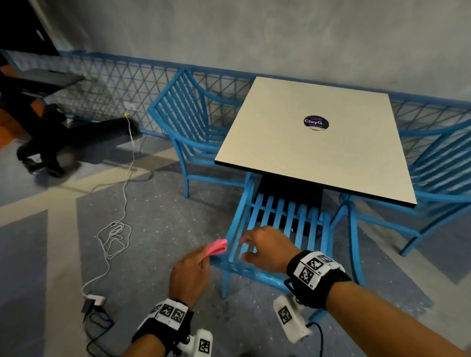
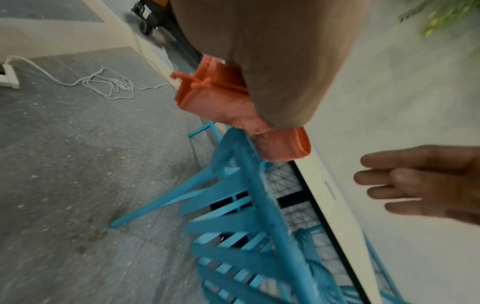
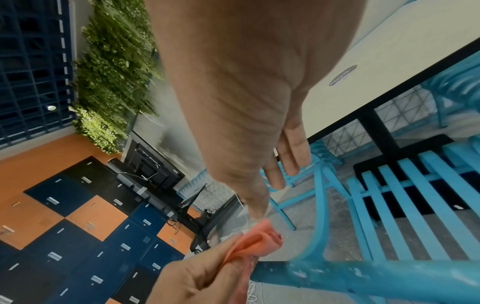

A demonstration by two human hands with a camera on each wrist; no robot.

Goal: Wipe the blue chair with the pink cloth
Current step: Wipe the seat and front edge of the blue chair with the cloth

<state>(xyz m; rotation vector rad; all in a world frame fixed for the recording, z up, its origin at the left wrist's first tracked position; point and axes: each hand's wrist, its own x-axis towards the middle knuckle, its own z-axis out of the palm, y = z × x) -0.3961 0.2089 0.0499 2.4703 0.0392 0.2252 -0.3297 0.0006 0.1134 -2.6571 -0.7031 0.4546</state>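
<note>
The blue chair [image 1: 249,273] stands in front of me, its seat pushed under the table. My left hand [image 1: 193,265] grips the folded pink cloth [image 1: 218,247] at the left end of the chair's top rail [image 2: 265,197]. In the right wrist view the cloth [image 3: 257,244] meets the end of the rail [image 3: 363,275]. My right hand [image 1: 265,249] hovers over the back slats with its fingers [image 3: 293,156] straight and holds nothing. The left wrist view shows the cloth [image 2: 221,96] bunched under my palm and the right hand [image 2: 415,183] spread beside it.
A white square table [image 1: 288,143] carries a purple sticker [image 1: 316,122]. Blue chairs stand at its left [image 1: 188,124] and right [image 1: 440,172]. A white cable [image 1: 114,236] and power strip [image 1: 93,299] lie on the floor to the left. A blue lattice fence [image 1: 109,84] runs behind.
</note>
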